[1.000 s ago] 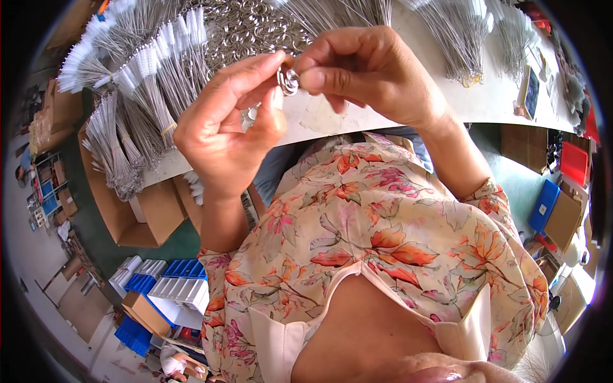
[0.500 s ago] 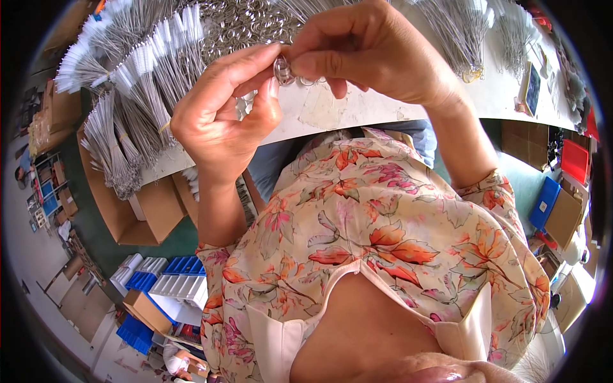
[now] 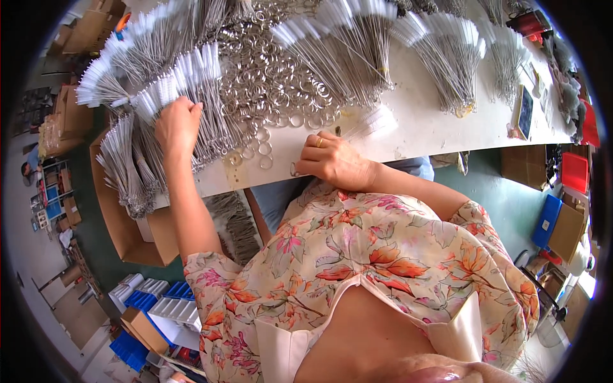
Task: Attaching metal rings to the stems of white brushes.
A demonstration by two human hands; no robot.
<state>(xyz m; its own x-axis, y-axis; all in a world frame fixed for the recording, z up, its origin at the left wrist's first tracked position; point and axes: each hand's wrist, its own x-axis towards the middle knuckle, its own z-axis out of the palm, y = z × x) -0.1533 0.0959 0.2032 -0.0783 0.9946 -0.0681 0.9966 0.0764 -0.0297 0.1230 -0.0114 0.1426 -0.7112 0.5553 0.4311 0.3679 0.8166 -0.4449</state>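
A white bench (image 3: 440, 127) is seen strewn with thin wire-stemmed brushes with white bristle tips, gathered in fanned bundles, and with a loose heap of shiny metal rings (image 3: 274, 83) at the middle. The left hand (image 3: 177, 124) is laid on a bundle of brushes (image 3: 185, 83) at the bench's left end — the fingers are curled among the wire stems, though whether any stem is pinched in the grip cannot be told. The right hand (image 3: 333, 161) rests near the bench's front edge, fingers bent loosely under and a gold band worn on one; nothing is seen held in its grip. The ring heap lies just beyond and to the left of it, a few stray rings (image 3: 263, 150) scattered between the two hands. An open cardboard box (image 3: 121, 223) is set below the left end — more brushes (image 3: 131, 172) hang over its rim.
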